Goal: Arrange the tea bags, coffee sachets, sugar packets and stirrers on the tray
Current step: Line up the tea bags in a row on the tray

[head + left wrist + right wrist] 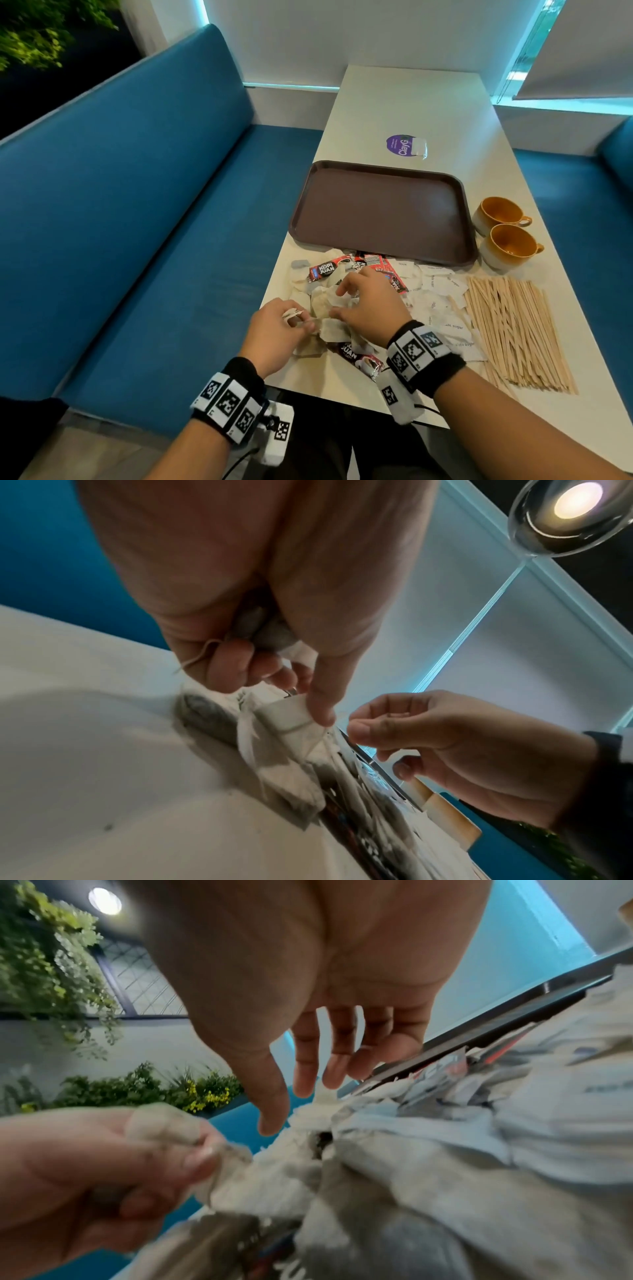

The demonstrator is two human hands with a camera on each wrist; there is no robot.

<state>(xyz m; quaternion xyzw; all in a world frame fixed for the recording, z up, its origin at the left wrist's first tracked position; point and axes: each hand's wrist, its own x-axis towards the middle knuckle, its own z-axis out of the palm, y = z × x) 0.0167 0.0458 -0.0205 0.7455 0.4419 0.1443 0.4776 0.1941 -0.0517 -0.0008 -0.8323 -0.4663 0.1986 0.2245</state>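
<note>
The tray [376,212] lies bare on the table [404,109], just beyond a loose heap of supplies. Nothing has been set on it, so the arranging looks to be at its very start, with the sorting out of the heap apparently coming first.

The left hand [277,329] has its fingers [232,666] curled round a small bunch of tea bags [161,1129], the soft paper pouches and a trailing string gathered in the palm. Holding them bunched this way probably lets the person collect several of one kind before carrying them over together.

The right hand [366,305] hovers over the middle of the heap with its fingers [304,1069] spread and slightly bent, tips down at the crumpled tea bags [329,301] still lying there. They grip nothing that the views show; the hand seems poised to pick the next bag out of the tangle.

Red coffee sachets [323,270] lie mixed among the bags, some near the tray's front edge and one close to the table's near edge. White sugar packets [442,291] spread to the right of the hands, and beside them the wooden stirrers [513,325] lie in a rough fan. Two orange cups [503,229] stand just right of the tray.

The strings may catch on one another, so lifting a single bag could drag others along.
</note>
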